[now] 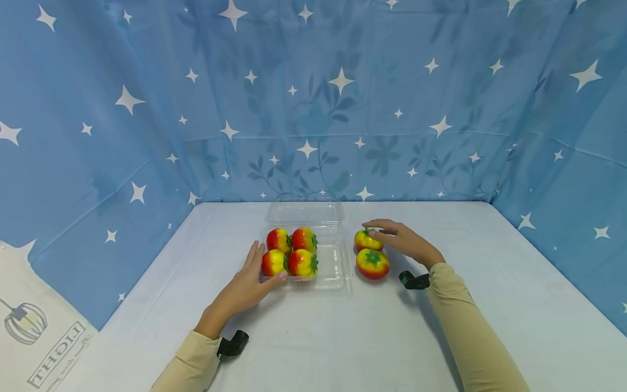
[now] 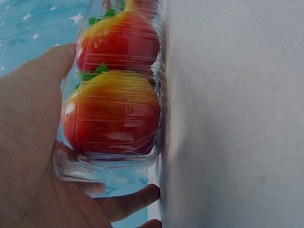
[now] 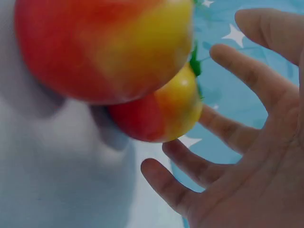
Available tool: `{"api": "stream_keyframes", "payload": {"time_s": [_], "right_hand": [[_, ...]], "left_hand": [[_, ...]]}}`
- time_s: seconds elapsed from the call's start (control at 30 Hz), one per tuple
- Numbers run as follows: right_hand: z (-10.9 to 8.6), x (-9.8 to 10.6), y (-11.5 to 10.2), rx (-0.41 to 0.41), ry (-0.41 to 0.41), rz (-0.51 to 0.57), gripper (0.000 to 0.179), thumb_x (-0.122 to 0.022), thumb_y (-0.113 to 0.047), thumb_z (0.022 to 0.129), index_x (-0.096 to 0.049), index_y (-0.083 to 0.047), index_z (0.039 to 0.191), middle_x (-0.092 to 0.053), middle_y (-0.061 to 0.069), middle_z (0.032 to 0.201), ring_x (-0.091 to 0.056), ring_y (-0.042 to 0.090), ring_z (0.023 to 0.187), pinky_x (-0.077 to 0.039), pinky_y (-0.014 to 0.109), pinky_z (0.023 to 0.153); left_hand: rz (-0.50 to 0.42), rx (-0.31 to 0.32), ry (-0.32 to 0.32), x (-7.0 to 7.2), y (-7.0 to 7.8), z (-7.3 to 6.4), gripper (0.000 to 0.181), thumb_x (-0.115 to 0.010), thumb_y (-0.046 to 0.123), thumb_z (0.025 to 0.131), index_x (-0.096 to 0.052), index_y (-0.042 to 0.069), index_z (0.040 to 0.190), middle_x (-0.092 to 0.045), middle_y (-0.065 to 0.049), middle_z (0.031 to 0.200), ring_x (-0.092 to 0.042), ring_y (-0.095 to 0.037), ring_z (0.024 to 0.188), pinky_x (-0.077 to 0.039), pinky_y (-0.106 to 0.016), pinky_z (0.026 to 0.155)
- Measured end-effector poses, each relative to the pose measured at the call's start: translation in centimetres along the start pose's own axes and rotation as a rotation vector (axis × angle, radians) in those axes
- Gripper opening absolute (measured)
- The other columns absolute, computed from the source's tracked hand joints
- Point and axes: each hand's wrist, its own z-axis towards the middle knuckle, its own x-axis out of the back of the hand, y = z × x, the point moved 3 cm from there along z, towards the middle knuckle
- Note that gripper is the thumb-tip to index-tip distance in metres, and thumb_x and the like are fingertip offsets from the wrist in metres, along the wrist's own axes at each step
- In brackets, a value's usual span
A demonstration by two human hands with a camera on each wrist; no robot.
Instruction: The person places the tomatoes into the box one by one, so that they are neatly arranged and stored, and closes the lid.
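A clear plastic clamshell box (image 1: 329,267) lies with its lid (image 1: 305,212) folded back. Several red-and-yellow persimmon-like fruits (image 1: 302,263) with green leafy caps fill its left part. My left hand (image 1: 243,287) rests at the near left corner, thumb along the front rim, fingers stretched by the left side; the left wrist view shows the thumb against the box wall (image 2: 114,164). To the right of the box stand two more such fruits, a near one (image 1: 373,264) and a far one (image 3: 156,111). Over the far fruit hovers my right hand (image 1: 403,239), fingers spread; whether they touch it I cannot tell.
A white cloth covers the table (image 1: 313,343). Behind it and at both sides hangs a blue curtain (image 1: 274,109) with white stars. Pale printed fabric (image 1: 34,326) hangs at the lower left. Each wrist bears a small black camera (image 1: 413,280).
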Motion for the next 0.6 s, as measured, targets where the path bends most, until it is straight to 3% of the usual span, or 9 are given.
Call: {"api": "stream_keyframes", "payload": {"time_s": [0.2, 0.6], "right_hand": [[0.0, -0.5, 1.2, -0.033, -0.046, 0.038, 0.056, -0.060, -0.044, 0.110, -0.056, -0.014, 0.158, -0.046, 0.020, 0.163, -0.044, 0.054, 0.144, -0.039, 0.068, 0.116], [0.6, -0.8, 2.2, -0.049, 0.005, 0.049, 0.061, -0.071, -0.034, 0.104, -0.052, -0.012, 0.158, -0.047, 0.023, 0.158, -0.045, 0.053, 0.142, -0.043, 0.064, 0.114]], "left_hand": [[0.003, 0.001, -0.005, 0.0, 0.2, 0.0, 0.115, -0.061, 0.069, 0.100, -0.001, 0.003, 0.171, 0.009, -0.017, 0.178, -0.016, -0.050, 0.159, -0.020, -0.069, 0.122], [0.001, 0.006, -0.007, 0.1, 0.3, -0.1, 0.114, -0.062, 0.067, 0.100, -0.001, 0.003, 0.172, 0.009, -0.018, 0.178, -0.014, -0.049, 0.160, -0.020, -0.069, 0.122]]}}
